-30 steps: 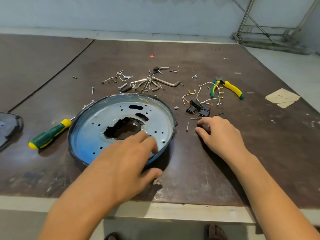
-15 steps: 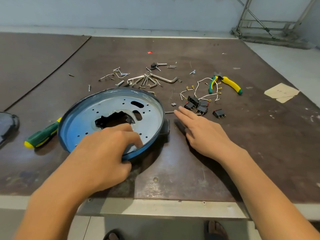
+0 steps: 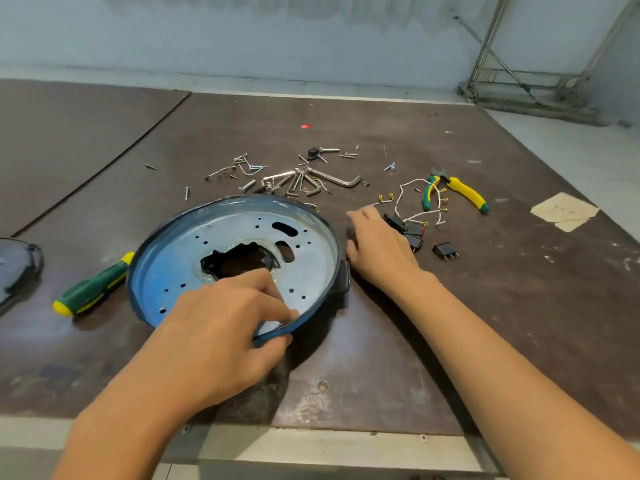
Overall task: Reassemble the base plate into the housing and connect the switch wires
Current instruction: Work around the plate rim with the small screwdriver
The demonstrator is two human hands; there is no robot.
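Head view: left hand (image 3: 221, 327) grips the rim of the round blue housing (image 3: 138, 271), holed silvery plate (image 3: 311, 265) inside; right hand (image 3: 381, 254) beside black switches (image 3: 445, 251), grip unclear.

Blue housing (image 3: 149, 271), green-yellow screwdriver (image 3: 91, 289)

A round blue housing (image 3: 142, 292) is laid open side up on the table, and its near rim is gripped by the left hand (image 3: 214, 334). A silver perforated base plate (image 3: 194, 251) with a jagged central hole is seated inside. Black switches (image 3: 412, 235) and white wires (image 3: 423, 213) with brass terminals are scattered just to its right.
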